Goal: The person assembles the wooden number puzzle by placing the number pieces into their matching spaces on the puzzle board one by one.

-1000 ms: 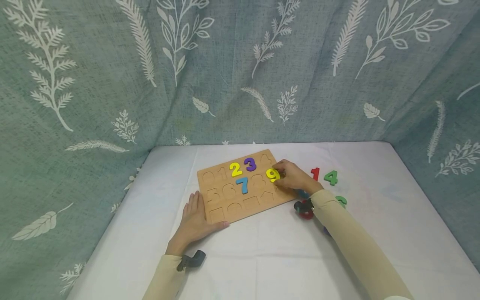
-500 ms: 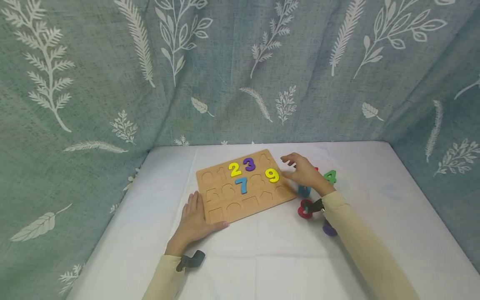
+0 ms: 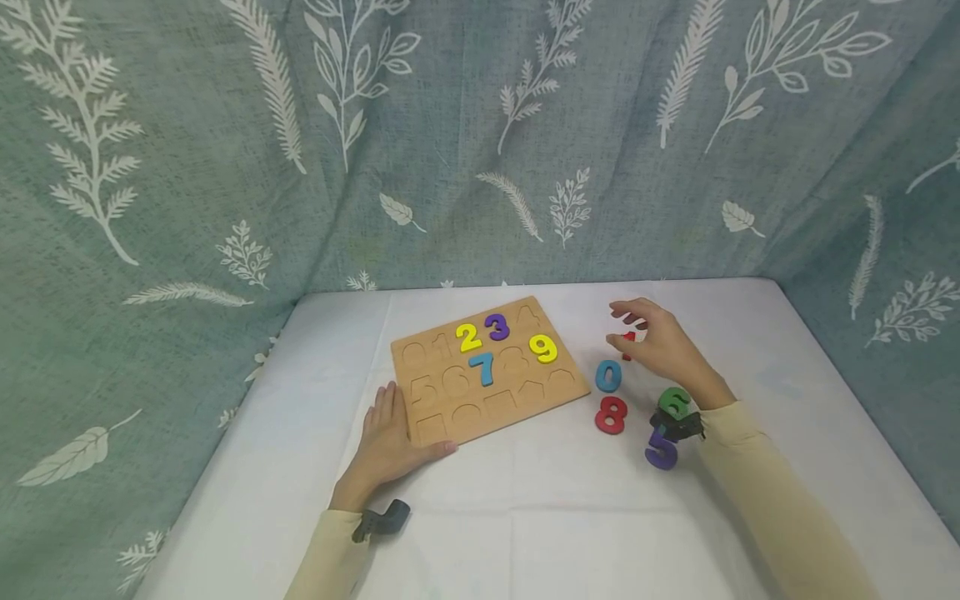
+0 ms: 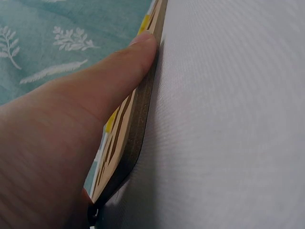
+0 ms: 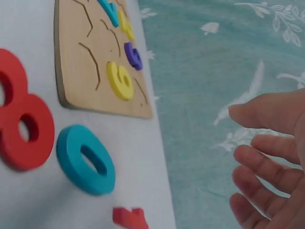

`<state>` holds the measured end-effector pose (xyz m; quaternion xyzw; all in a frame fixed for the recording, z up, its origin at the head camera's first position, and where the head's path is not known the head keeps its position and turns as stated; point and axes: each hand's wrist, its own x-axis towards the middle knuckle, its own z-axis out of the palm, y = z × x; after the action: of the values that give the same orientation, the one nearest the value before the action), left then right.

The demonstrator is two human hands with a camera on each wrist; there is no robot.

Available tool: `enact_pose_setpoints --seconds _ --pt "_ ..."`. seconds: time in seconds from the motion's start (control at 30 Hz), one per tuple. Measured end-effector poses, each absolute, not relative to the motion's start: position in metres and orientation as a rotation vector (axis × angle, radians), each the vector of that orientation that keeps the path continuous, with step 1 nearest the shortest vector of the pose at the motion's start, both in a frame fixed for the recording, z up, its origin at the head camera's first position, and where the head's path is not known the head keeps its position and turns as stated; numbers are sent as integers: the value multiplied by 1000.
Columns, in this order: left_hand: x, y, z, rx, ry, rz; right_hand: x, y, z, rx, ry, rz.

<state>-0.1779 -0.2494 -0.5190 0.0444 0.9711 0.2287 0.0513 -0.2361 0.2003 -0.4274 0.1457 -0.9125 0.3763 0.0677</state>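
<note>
A wooden number puzzle board lies slanted on the white table, with a yellow 2, purple 3, blue 7 and yellow 9 on it. My left hand rests at its lower left corner, fingers along the left side and thumb on the front edge. My right hand hovers right of the board, fingers loosely bent and apart, holding nothing. Beneath it a red 1 is partly hidden; in the right wrist view the red 1 lies below the blue 0.
Loose on the cloth right of the board are a blue 0, a red 8, a green number piece and a purple 5. My right wrist strap partly covers the green one. A leaf-patterned curtain stands behind the table.
My right hand has let go of the yellow 9, which stays on the board, and has moved right over the loose numbers. It now covers the green 4. My left hand keeps its place.
</note>
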Motion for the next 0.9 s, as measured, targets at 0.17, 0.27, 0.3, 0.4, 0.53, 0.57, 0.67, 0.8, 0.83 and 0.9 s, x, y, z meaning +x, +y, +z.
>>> enact_pose_setpoints --seconds 0.17,0.27,0.3,0.4,0.53,0.57,0.67,0.8,0.83,0.9 --pt "-177 -249 -518 136 2944 689 -218 218 -426 380 -2743 1124" --pt "-177 -248 -515 126 2927 669 -207 228 -426 367 -2719 1110" --pt "-177 -248 -514 126 2926 665 -204 231 -426 364 -2710 1102" --pt "-177 -247 -514 126 2929 669 -196 240 -428 345 -2688 1061" --pt "-177 -247 -513 123 2936 682 -186 248 -431 308 -2698 1000" --pt "-177 -246 -512 123 2935 681 -184 250 -432 301 -2699 991" --pt "-177 -247 -512 109 2930 654 -177 255 -436 285 -2703 968" --pt "-177 -248 -512 109 2916 636 -169 260 -439 255 -2718 961" --pt "-178 -248 -512 110 2914 635 -168 260 -440 243 -2727 965" --pt "-178 -249 -512 113 2910 640 -165 261 -442 217 -2744 971"
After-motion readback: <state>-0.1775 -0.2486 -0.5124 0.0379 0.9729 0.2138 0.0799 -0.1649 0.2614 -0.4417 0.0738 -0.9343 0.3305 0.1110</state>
